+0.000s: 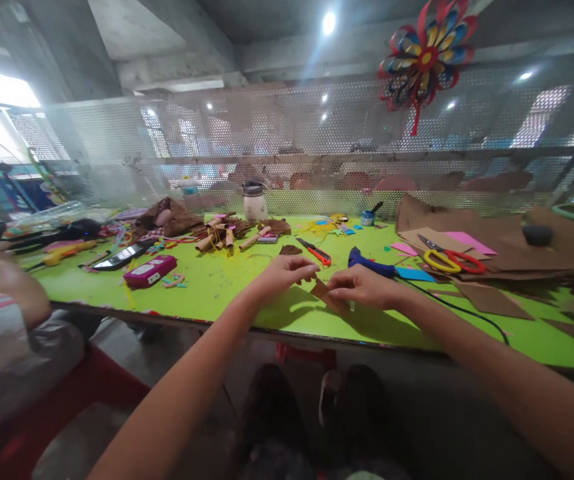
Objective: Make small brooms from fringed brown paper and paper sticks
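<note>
Over the front of the green table (207,283), a small piece of brown paper (324,293) is between my two hands. My right hand (367,288) pinches it along its right side with thumb and fingertips. At the paper's upper left corner are the closed fingertips of my left hand (284,277); part of their grip is hidden. Just beyond my right hand lies a blue glue gun (371,263) with a black cord trailing right. A cutter with red-orange and black handles (315,252) lies past my left fingertips.
Yellow-and-red-handled scissors (449,259) lie on brown paper sheets (491,297) at right. Rolled brown paper pieces (217,240), a white jar (254,200), a magenta box (150,271) and a phone (121,256) are leftward. Another person's arm (11,283) is at far left. A perforated panel (287,133) stands behind.
</note>
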Demonstrator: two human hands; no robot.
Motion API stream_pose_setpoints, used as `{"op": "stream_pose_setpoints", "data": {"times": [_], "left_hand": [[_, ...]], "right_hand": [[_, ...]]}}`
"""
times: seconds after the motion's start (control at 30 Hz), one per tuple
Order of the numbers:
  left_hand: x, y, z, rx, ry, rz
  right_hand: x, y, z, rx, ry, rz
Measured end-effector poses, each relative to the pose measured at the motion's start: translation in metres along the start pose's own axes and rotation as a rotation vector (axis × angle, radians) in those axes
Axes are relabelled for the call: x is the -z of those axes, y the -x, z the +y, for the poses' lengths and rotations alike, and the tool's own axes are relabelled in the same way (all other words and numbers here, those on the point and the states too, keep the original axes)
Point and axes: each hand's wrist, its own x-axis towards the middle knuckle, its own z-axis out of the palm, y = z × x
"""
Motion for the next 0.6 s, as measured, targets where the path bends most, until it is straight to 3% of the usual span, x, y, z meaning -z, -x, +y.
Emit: {"op": "stream_pose_setpoints", "data": {"times": [0.13, 0.3, 0.47, 0.6], "left_hand": [[-0.002, 0.005, 0.008, -0.078, -0.393, -0.087], [-0.006, 0.014, 0.009, -0.164, -0.624, -0.118], [-0.011, 0.012, -0.002, -0.193, -0.771, -0.11], [-0.01, 0.009, -0.01, -0.196, -0.755, -0.113]], "right_hand": [[0.002, -0.01, -0.008, 0.012, 0.254, -0.094], [-0.002, -0.022, -0.008, 0.026, 0.388, -0.163], [-0.008, -0.025, 0.0, 0.084, 0.348, -0.099], [-0.009, -0.018, 0.004, 0.122, 0.347, -0.037]]}}
